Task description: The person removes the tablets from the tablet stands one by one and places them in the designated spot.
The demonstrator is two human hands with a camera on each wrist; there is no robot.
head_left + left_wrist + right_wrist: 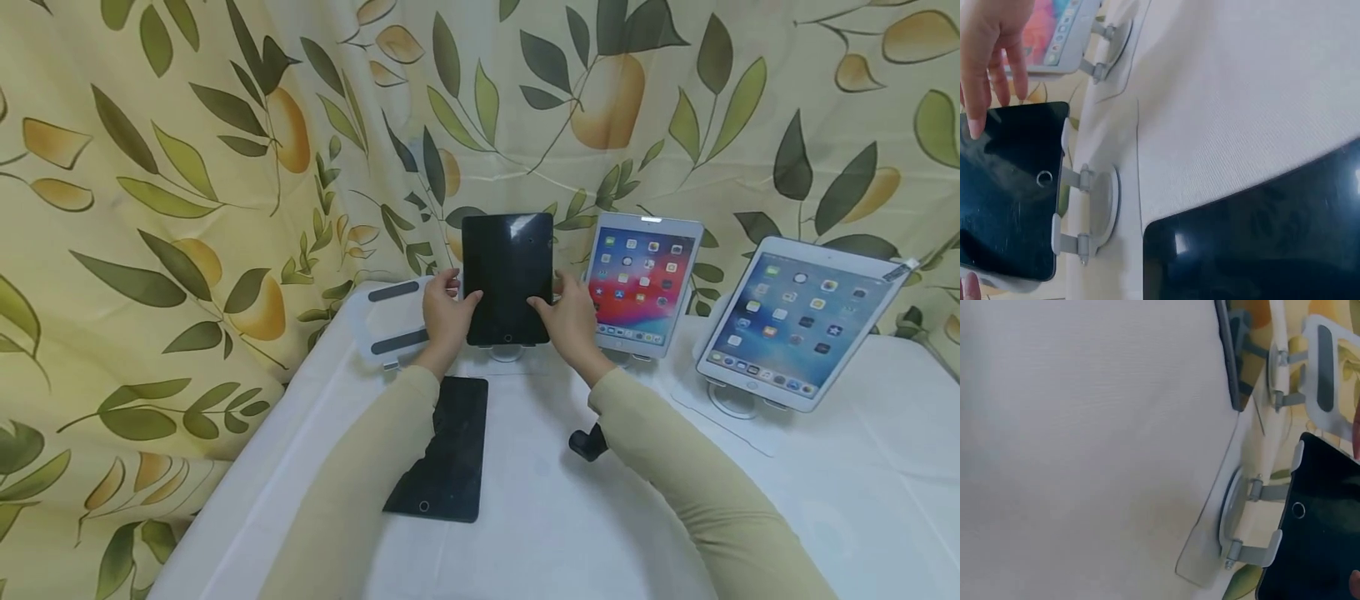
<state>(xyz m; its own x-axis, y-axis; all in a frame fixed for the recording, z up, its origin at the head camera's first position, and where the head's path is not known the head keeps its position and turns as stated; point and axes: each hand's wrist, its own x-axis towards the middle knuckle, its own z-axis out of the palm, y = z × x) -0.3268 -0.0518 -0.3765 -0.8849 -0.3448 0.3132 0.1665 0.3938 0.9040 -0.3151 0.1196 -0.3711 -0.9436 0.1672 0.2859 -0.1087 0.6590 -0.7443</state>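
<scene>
A black tablet (508,275) with a dark screen stands upright, its lower edge in the lips of a grey stand (1107,200). My left hand (448,315) holds its left edge, thumb on the front. At the opposite edge my right hand (570,321) grips it the same way, with the thumb over the screen border and the other fingers at the side. The left wrist view catches the right hand's fingers (991,56) at the tablet's edge. A second black tablet (461,442) lies flat on the table, partly covered by my left sleeve.
To the right, two white tablets with lit screens, one red and blue (641,283) and one blue (798,321), lean on stands. A bare stand (393,317) is behind my left hand. A small black object (587,443) shows by my right sleeve. Patterned curtain (480,108) hangs behind the white-covered table (540,517).
</scene>
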